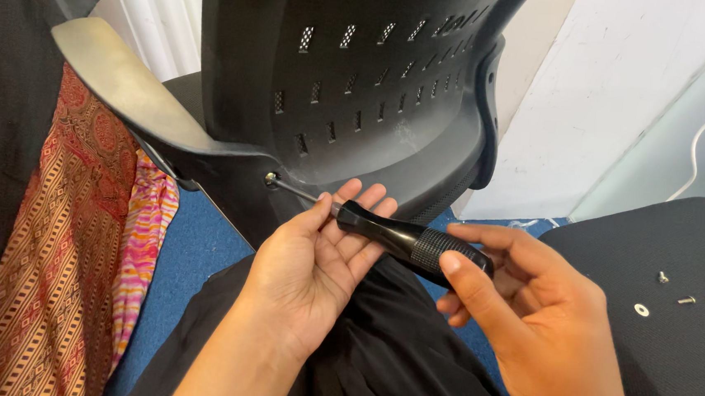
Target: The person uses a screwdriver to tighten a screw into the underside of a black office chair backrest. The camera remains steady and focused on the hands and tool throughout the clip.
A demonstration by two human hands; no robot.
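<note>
A black-handled screwdriver (403, 237) lies across both hands, its thin metal shaft reaching to a screw (272, 179) in the lower left of a black perforated chair back (361, 74). My right hand (538, 318) grips the ribbed end of the handle. Fingers of my left hand (315, 261) cup the front of the handle near the shaft. A grey armrest (128, 91) juts out to the left of the chair back.
Two or three loose screws (689, 299) and a washer (641, 309) lie on a black seat cushion (673, 344) at the right. Patterned orange and pink cloth (76, 245) hangs at the left. Blue carpet (191, 253) shows below; black fabric (407, 359) covers my lap.
</note>
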